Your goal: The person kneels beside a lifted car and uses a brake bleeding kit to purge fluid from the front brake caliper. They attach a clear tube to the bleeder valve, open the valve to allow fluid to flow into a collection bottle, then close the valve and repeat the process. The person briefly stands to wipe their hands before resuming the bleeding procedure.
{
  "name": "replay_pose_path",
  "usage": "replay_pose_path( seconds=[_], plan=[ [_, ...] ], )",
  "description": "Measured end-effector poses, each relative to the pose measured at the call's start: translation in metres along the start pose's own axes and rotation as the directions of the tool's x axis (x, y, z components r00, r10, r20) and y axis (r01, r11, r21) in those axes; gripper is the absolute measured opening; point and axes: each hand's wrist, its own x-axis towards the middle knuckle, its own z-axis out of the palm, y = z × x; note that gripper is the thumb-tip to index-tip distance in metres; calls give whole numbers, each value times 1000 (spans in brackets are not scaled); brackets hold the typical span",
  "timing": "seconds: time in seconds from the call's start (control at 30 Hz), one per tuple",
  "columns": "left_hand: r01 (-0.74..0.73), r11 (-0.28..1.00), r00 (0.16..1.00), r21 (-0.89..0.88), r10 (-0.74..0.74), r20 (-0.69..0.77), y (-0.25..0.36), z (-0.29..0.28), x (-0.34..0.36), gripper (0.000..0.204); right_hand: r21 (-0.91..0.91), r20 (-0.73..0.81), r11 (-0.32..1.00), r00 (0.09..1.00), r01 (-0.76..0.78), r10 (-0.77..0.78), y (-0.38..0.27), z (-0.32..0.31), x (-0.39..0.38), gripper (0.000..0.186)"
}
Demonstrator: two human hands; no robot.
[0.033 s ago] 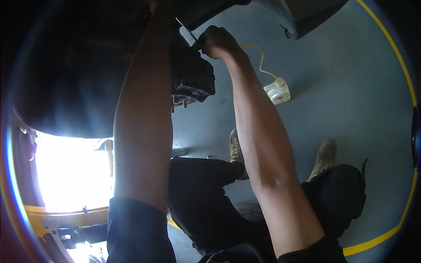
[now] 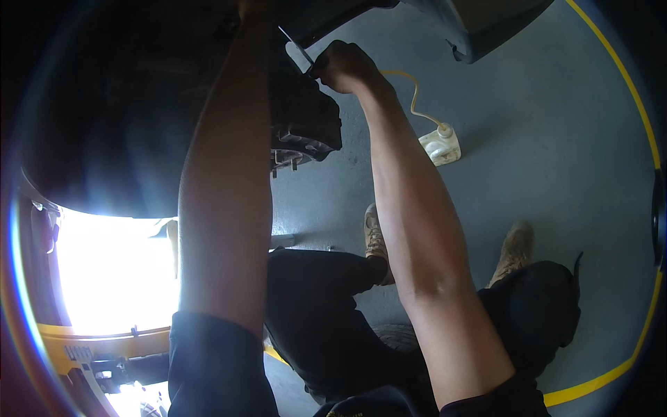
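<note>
While letters mark the yellow bar, the right hand still clenches a metal tool. Left hand: can't tell its grip.

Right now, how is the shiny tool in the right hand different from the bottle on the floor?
The silvery tool is thin and straight, while the whitish bottle is wide and boxy. The tool is gripped in the right hand; the bottle sits on the grey floor. The bottle has a yellowish tube at its neck; none shows on the tool. Both look pale.
</note>
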Motion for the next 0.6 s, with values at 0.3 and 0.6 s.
replay_pose_path(
  seconds=[0.3,0.6],
  plan=[
    [-150,962,987,226,130,98,-5,-1,4,31,-45,-45,999,999,-7,5,-5,0,-4,24],
    [-347,682,938,644,261,229,-9,3,18,30,9,13,999,999,-36,36,-21,-19,-12,28]
  ],
)
